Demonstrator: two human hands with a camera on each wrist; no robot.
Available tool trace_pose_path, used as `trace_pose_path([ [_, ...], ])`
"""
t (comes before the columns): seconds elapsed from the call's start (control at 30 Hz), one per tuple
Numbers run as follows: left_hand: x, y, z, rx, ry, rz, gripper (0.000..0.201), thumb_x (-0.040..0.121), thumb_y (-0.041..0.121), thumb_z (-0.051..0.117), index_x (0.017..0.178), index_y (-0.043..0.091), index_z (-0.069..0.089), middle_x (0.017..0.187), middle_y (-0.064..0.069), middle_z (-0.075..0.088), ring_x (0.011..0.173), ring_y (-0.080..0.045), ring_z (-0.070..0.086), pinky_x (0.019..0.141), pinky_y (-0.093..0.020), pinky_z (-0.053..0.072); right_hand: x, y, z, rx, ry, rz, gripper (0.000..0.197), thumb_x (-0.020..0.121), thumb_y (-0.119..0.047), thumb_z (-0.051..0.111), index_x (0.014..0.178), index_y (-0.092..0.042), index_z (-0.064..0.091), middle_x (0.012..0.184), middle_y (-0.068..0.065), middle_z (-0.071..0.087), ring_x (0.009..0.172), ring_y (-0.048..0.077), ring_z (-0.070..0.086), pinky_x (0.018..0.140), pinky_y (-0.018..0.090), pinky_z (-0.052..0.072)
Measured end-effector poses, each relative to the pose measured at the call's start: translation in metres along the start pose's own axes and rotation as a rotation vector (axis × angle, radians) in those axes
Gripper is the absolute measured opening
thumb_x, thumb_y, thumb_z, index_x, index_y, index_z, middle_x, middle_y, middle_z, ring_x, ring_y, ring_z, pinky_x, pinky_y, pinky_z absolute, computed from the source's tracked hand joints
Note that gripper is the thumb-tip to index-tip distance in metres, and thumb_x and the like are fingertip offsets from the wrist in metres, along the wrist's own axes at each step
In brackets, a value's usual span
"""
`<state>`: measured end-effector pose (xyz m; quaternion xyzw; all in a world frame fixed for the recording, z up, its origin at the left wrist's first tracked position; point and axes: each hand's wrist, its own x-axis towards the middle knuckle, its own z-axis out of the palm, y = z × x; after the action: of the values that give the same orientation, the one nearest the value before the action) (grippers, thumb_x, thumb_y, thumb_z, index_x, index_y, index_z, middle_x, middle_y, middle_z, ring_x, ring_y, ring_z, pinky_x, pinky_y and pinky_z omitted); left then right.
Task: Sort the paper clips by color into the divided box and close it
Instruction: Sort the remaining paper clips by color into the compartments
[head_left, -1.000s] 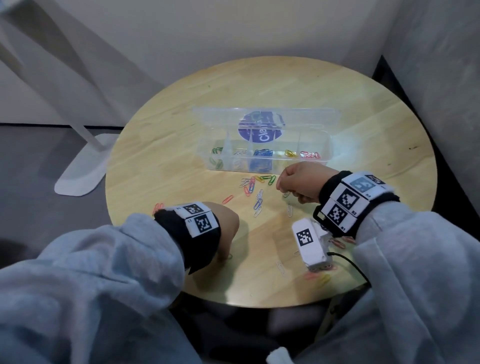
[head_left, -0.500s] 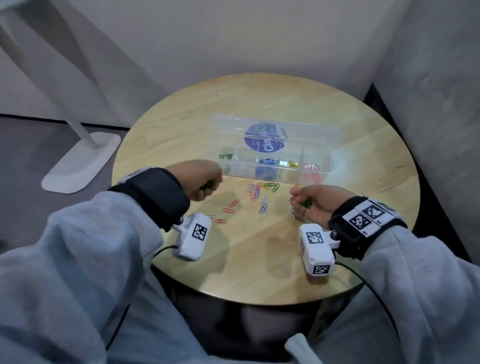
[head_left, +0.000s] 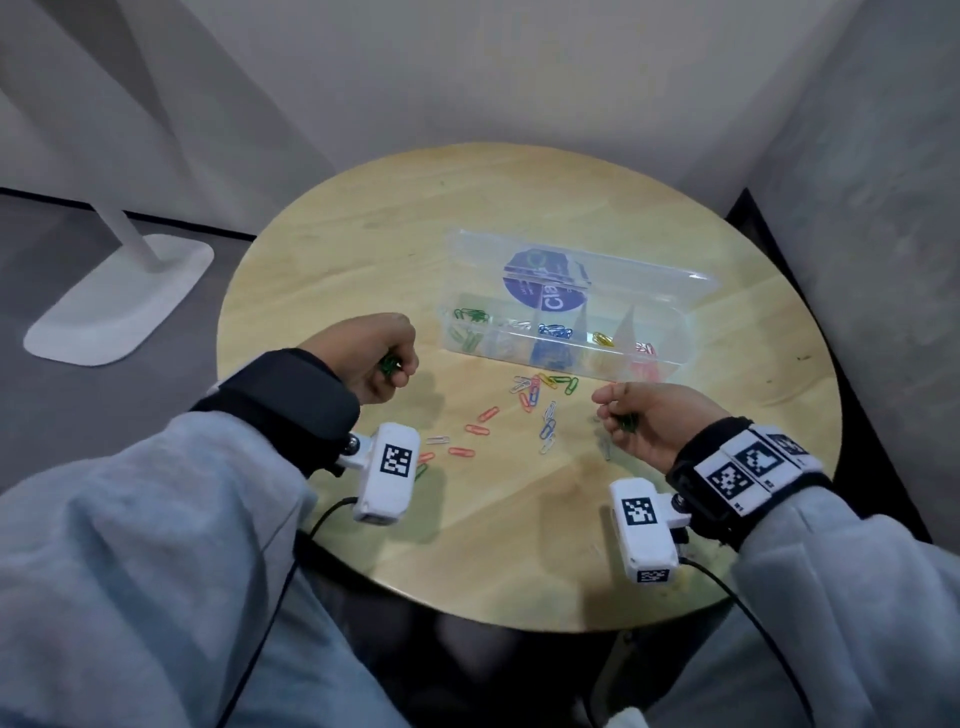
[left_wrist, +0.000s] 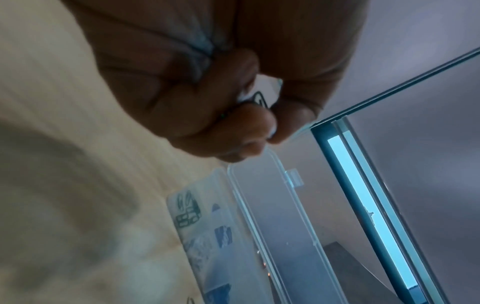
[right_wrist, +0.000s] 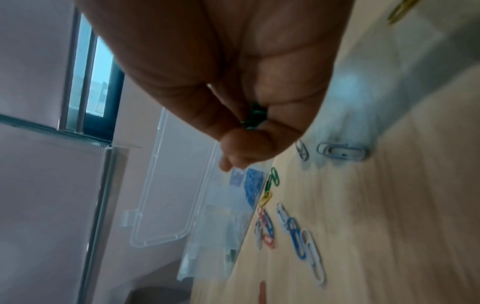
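A clear divided box (head_left: 670, 364) stands open on the round wooden table (head_left: 363, 234), its lid (head_left: 649, 291) tilted back. Its compartments hold green, silver, blue, yellow and red clips. My left hand (head_left: 379, 358) hovers just left of the box, fingers curled round green paper clips (head_left: 387, 364). My right hand (head_left: 631, 421) is in front of the box's right end and holds green clips (head_left: 626, 422) (right_wrist: 253, 119) in curled fingers. Loose clips (head_left: 535, 397) of several colors lie between the hands, with red ones (head_left: 475, 430) nearer me.
Both wrists carry white camera units (head_left: 387, 470) on cables above the near part of the table. A white stand base (head_left: 119, 301) sits on the floor at left. Walls close in behind and to the right of the table.
My left hand rose from the near table edge to beside the box's left end, now holding green clips. My right hand drew back slightly and turned palm up with green clips.
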<state>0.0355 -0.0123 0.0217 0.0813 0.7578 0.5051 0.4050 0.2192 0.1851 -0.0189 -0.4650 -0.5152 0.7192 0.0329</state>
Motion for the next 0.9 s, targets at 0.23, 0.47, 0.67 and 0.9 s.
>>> trace_pose_path([
  [0.23, 0.012, 0.0, -0.005, -0.028, -0.056, 0.045, 0.035, 0.085, -0.004, 0.04, 0.058, 0.017, 0.032, 0.06, -0.004, 0.047, 0.043, -0.011, 0.036, 0.037, -0.015, 0.023, 0.017, -0.017, 0.014, -0.754, 0.062, -0.097, 0.027, 0.091, -0.006, 0.043, 0.072, -0.017, 0.059, 0.059, -0.002, 0.041, 0.051, 0.013, 0.034, 0.046, 0.022, 0.028],
  [0.47, 0.008, -0.009, 0.002, 0.924, -0.104, -0.005, 0.03, 0.077, 0.034, 0.07, 0.064, 0.015, 0.051, 0.058, 0.001, 0.043, 0.054, -0.018, 0.038, 0.054, -0.025, 0.026, 0.03, -0.026, 0.039, -1.509, 0.13, -0.251, 0.043, 0.089, -0.01, 0.049, 0.12, -0.039, 0.054, 0.114, 0.0, 0.059, 0.071, 0.014, 0.053, 0.054, 0.022, 0.039],
  [0.67, 0.005, -0.025, 0.02, 1.291, -0.152, -0.117, 0.033, 0.071, 0.04, 0.073, 0.054, 0.016, 0.057, 0.06, 0.002, 0.053, 0.065, -0.021, 0.052, 0.062, -0.024, 0.038, 0.027, -0.024, 0.052, -1.795, 0.116, -0.24, 0.055, 0.082, -0.006, 0.055, 0.127, -0.037, 0.046, 0.112, 0.0, 0.059, 0.087, 0.021, 0.057, 0.069, 0.025, 0.046],
  [0.9, 0.004, -0.037, 0.033, 1.514, -0.232, -0.077, 0.035, 0.074, 0.037, 0.069, 0.053, 0.015, 0.051, 0.056, 0.002, 0.049, 0.054, -0.016, 0.047, 0.049, -0.021, 0.034, 0.036, -0.022, 0.039, -1.739, 0.172, -0.272, 0.021, 0.088, -0.014, 0.05, 0.102, -0.026, 0.058, 0.09, -0.001, 0.056, 0.079, 0.021, 0.056, 0.065, 0.025, 0.041],
])
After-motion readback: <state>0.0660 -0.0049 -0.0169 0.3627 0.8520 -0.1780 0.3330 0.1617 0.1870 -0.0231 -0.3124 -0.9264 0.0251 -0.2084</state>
